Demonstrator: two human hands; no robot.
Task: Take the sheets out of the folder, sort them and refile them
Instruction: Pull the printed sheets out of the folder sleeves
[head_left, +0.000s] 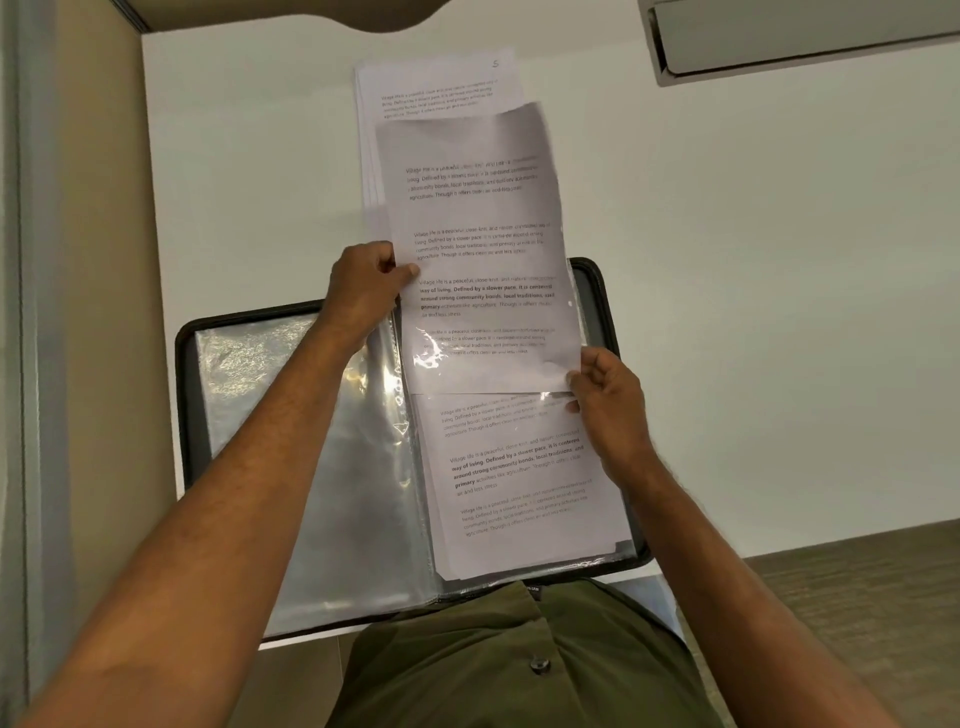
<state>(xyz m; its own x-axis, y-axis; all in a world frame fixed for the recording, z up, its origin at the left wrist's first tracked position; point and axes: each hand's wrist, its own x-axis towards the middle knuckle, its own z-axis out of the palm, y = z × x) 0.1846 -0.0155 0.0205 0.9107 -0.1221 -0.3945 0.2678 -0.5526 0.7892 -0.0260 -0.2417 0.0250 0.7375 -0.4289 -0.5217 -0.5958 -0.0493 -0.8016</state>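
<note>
My left hand (363, 291) pinches the printed sheet's (488, 249) left edge; my right hand (605, 400) pinches its lower right corner, over the open folder (291, 467) at the table's (727, 312) near edge.

Held sheet (483, 249): "Village life is a peaceful…"

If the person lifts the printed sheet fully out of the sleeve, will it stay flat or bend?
The sheet looks thin and will probably droop; the left hand and right hand both pinch its edges. It is likely very light. The glossy sleeve probably lets it slide out easily.
</note>
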